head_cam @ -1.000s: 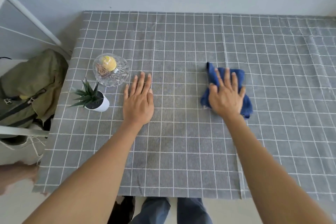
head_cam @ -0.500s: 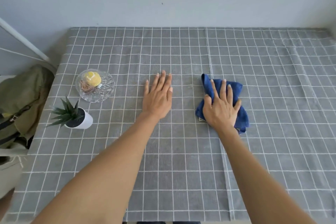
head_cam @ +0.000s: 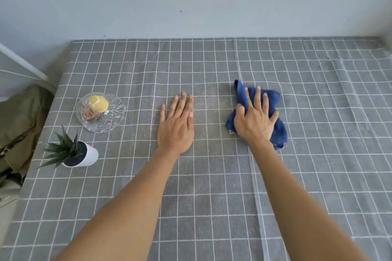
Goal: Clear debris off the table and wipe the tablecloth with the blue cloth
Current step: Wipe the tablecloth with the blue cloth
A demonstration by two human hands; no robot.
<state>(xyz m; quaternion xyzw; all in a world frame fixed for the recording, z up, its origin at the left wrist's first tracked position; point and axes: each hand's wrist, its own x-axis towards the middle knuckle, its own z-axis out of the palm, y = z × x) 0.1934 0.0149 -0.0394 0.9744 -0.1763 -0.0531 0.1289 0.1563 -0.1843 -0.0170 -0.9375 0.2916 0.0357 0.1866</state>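
Note:
A grey tablecloth [head_cam: 212,186] with a white grid covers the whole table. My right hand [head_cam: 254,123] lies palm down with spread fingers on a crumpled blue cloth [head_cam: 280,131], pressing it onto the tablecloth right of centre. My left hand [head_cam: 177,127] rests flat on the bare tablecloth near the middle, fingers together, holding nothing. No loose debris shows on the tablecloth.
A cut-glass dish [head_cam: 115,118] with a yellow object and small bits stands at the left. In front of it is a small spiky plant in a white pot [head_cam: 90,155]. An olive bag [head_cam: 19,125] sits beyond the left edge. A grey wall runs behind the table.
The view has tilted up and shifted right. My left hand has moved right, away from the dish, toward the middle. My right hand stays pressed on the blue cloth.

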